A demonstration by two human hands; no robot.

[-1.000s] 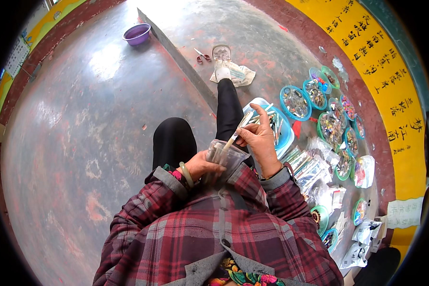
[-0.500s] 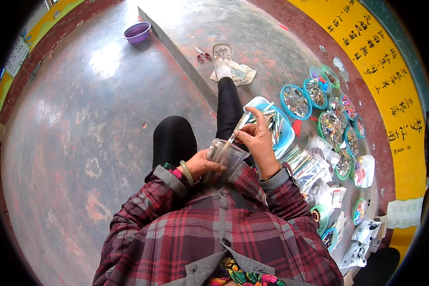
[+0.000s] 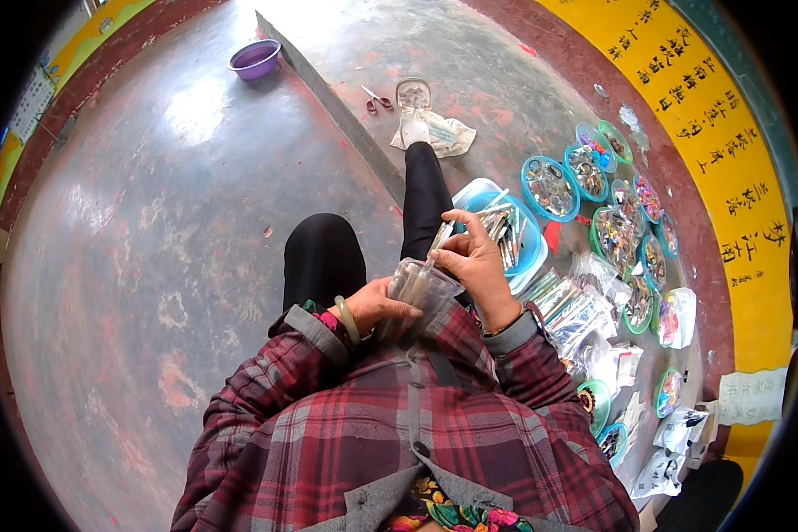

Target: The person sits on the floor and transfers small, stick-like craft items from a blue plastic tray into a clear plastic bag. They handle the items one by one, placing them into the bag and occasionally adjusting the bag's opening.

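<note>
My left hand [image 3: 374, 308] is wrapped round a clear plastic container [image 3: 436, 291] in front of my lap, with a bangle on the wrist. A few slender pen-like sticks stand inside it, partly hidden by my fingers. My right hand [image 3: 479, 269] pinches a slim pen-like stick [image 3: 441, 238] between thumb and forefinger. The stick leans, its lower end at the container's mouth. Just beyond my right hand, a light blue basin [image 3: 534, 250] holds several similar sticks [image 3: 504, 232].
Packs of wrapped sticks [image 3: 563, 306] lie on the floor at my right. Several round baskets of small parts [image 3: 550, 188] stand beyond them. Red-handled scissors [image 3: 378, 99] lie near my outstretched foot. A purple basin [image 3: 255, 60] sits far left beside a low floor ledge [image 3: 328, 106].
My right hand has lowered the stick slightly toward the container, and its raised forefinger has curled down onto the stick. My left hand keeps its place on the container.
</note>
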